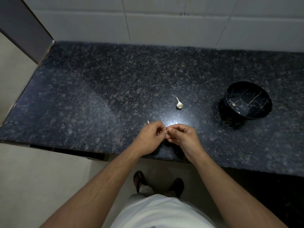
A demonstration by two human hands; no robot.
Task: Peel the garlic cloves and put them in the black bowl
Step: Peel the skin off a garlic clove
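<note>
A dark speckled granite countertop [98, 89] runs below a white tiled wall [164, 18]. Beneath its edge lie a pale floor [41, 178] and black sandals [139, 180].

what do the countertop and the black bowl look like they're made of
The countertop looks like polished dark granite: speckled grey-brown flecks and a bright glare spot near the hands. The black bowl has a glossy black surface with pale, marble-like veins; whether it is ceramic, melamine or plastic cannot be told from the shine alone.
</note>
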